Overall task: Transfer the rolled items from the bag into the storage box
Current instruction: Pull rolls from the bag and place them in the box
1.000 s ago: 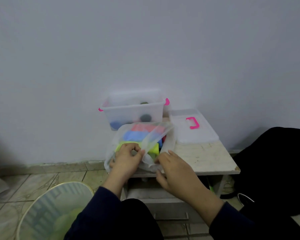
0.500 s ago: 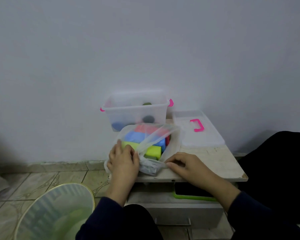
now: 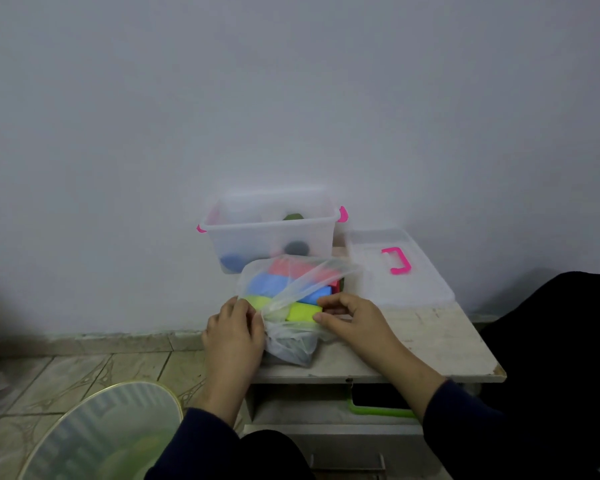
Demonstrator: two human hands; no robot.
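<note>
Two hands work a clear plastic bag [image 3: 284, 344] of coloured rolls [image 3: 274, 284] on a small table [image 3: 440, 344]. Left hand [image 3: 234, 336] grips the bag's side; right hand [image 3: 352, 317] pinches the yellow-green roll [image 3: 302, 311] through the plastic, before the open storage box [image 3: 271, 230].

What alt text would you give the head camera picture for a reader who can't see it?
Two hands work at a clear plastic bag of coloured rolls on a small table: the left hand grips its side, the right hand pinches its film. Behind it stands an open storage box, its lid alongside.

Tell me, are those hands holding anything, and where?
Both grip the plastic bag of rolls: the left hand holds its gathered near-left edge, the right hand pinches the plastic by the yellow-green roll.
</note>
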